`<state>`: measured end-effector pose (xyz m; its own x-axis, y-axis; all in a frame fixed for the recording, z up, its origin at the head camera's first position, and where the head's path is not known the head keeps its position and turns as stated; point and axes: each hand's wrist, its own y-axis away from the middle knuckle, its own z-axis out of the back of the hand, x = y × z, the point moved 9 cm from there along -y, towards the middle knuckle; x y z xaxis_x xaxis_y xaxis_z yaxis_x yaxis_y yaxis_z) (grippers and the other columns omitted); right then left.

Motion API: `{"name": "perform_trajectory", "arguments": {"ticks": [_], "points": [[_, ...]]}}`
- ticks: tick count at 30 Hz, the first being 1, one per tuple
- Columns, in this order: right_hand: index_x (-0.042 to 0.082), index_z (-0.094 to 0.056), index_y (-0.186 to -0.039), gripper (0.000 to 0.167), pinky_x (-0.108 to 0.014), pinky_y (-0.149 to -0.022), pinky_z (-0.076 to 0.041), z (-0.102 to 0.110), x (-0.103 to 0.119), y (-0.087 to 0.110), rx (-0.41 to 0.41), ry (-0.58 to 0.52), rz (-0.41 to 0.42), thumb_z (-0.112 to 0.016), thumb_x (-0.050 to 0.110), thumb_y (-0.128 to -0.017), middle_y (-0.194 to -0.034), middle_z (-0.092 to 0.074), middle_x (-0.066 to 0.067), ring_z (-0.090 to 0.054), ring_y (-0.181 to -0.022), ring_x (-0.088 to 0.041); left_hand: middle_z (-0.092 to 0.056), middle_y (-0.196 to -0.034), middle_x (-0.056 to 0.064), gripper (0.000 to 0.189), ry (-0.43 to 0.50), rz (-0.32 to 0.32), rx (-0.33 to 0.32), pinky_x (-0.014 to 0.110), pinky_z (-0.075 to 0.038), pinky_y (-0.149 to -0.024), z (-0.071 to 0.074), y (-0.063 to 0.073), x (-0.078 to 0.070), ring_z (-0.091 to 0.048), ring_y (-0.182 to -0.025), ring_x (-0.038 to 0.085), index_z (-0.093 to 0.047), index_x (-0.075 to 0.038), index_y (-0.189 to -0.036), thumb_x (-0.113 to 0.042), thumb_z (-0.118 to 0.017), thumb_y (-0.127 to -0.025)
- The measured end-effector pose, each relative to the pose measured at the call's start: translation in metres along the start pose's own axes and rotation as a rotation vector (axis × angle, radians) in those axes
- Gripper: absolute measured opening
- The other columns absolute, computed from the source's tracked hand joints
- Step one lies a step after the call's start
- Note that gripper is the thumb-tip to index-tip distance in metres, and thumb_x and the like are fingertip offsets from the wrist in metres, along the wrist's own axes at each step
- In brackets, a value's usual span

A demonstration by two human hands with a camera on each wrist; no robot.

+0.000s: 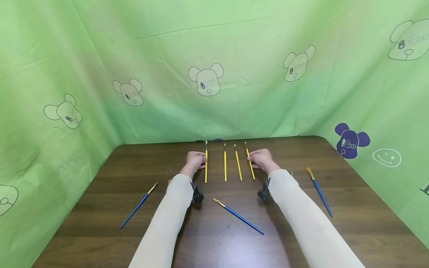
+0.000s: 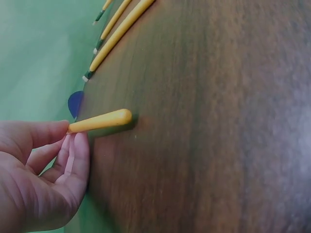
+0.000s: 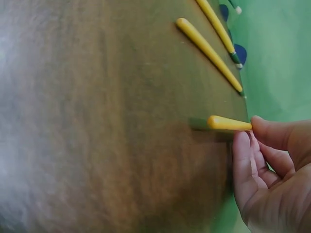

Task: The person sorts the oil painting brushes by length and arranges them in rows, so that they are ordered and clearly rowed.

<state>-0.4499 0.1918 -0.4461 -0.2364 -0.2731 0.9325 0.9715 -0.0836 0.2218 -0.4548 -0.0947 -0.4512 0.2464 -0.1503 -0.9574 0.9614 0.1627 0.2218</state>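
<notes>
Near the table's far edge, several yellow-handled paintbrushes stand in a row with bristles pointing away. My left hand [image 1: 195, 160] pinches the leftmost yellow paintbrush [image 1: 206, 167] between thumb and fingertips; its handle end [image 2: 104, 120] points back toward me in the left wrist view. My right hand [image 1: 263, 159] pinches the rightmost yellow paintbrush [image 1: 250, 163], whose handle [image 3: 228, 123] shows in the right wrist view. Between the hands lie two more yellow paintbrushes, one left [image 1: 225, 163] and one right [image 1: 238, 163], touched by neither hand.
Blue-handled paintbrushes lie scattered nearer me: one at left [image 1: 138, 206], one in the middle [image 1: 242, 219], one at right [image 1: 321, 193]. Another brush tip [image 1: 169, 181] peeks out beside the left sleeve. A green printed curtain [image 1: 248, 108] hangs behind the wooden table [image 1: 110, 201].
</notes>
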Motion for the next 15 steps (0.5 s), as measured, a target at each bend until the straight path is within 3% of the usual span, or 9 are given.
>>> {"name": "perform_trajectory", "arguments": {"ticks": [7,15], "points": [[-0.009,-0.061,-0.122,0.034,-0.025,-0.065,-0.058,0.0011,-0.0030,-0.0010,-0.035,0.031,-0.004,-0.065,-0.001,-0.089,-0.098,-0.064,-0.010,-0.059,-0.077,-0.011,-0.070,-0.088,0.012,0.020,-0.057,0.008,-0.028,0.024,-0.056,-0.056,-0.0032,-0.0014,0.0002,-0.062,-0.071,0.015,-0.071,0.003,-0.104,0.007,-0.068,-0.085],[-0.007,-0.062,-0.119,0.032,-0.023,-0.065,-0.058,0.0004,-0.0047,-0.0057,-0.048,0.089,-0.019,-0.067,0.002,-0.089,-0.109,-0.060,-0.016,-0.059,-0.085,-0.017,-0.071,-0.090,0.011,0.020,-0.158,0.009,-0.065,0.022,-0.056,-0.055,-0.0052,-0.0049,-0.0005,-0.062,-0.063,0.014,-0.074,0.000,-0.101,0.005,-0.072,-0.082]]}}
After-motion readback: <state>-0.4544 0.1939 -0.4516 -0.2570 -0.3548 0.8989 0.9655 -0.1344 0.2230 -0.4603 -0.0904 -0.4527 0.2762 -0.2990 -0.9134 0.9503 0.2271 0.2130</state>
